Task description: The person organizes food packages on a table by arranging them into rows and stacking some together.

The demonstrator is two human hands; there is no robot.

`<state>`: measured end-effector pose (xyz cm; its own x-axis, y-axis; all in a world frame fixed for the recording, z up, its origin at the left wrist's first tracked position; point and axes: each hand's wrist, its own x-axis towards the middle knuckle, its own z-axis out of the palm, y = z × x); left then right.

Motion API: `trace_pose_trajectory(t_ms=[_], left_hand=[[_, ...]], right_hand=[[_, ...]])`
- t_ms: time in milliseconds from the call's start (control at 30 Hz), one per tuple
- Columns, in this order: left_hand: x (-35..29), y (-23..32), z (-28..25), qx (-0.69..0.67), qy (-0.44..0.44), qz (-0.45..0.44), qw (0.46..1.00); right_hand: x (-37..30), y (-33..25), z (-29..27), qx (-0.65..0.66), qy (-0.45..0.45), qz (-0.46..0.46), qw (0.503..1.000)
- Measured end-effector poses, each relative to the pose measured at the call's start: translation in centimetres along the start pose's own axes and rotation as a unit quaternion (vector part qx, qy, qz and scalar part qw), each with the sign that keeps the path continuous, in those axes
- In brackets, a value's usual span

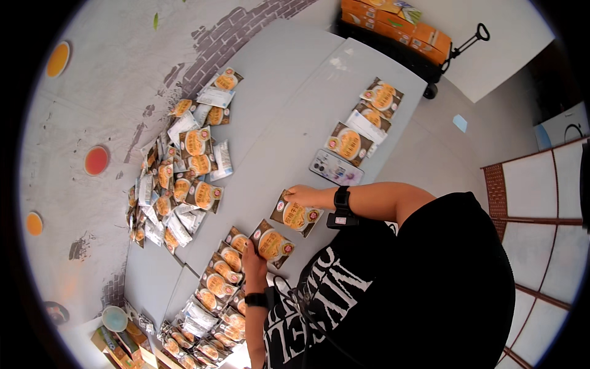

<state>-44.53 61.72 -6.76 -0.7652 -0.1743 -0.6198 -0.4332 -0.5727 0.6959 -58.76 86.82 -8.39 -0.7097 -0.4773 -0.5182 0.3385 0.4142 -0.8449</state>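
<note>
My right hand (302, 195) is closed on the upper corner of a brown and orange food packet (297, 215) with a bowl pictured on it. In my left hand (253, 263), closed at its edge, is a second food packet (272, 245) of the same kind. The two packets are side by side over the grey table (276, 123), their printed faces up. Just beyond my left hand, rows of similar packets (219, 283) stand closely lined up, some showing white backs. My left fingers are partly hidden by the hand itself.
A loose heap of packets (184, 178) lies on the table's left, by the wall. Several packets (350, 142) and a phone (336, 167) lie near the right edge. Beyond the table stands a cart (430, 77) with orange boxes (393, 27). A folding screen (528, 184) is at right.
</note>
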Motion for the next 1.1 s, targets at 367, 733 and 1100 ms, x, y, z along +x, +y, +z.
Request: trace_pose_trajectory(t_ms=[367, 733, 1100], left_hand=[[-1.7, -5.7, 1.6, 0.148, -0.027, -0.041, 0.988], [-5.4, -6.8, 3.1, 0.709, -0.030, 0.377, 0.595], [-4.6, -8.4, 2.9, 0.748, -0.076, 0.337, 0.567]], right_hand=[[-6.2, 4.2, 2.2, -0.111, 0.163, -0.017, 0.980], [-11.1, 3.0, 4.7, -0.493, 0.072, -0.241, 0.833], [-10.5, 2.8, 5.2, -0.605, -0.024, -0.195, 0.771]])
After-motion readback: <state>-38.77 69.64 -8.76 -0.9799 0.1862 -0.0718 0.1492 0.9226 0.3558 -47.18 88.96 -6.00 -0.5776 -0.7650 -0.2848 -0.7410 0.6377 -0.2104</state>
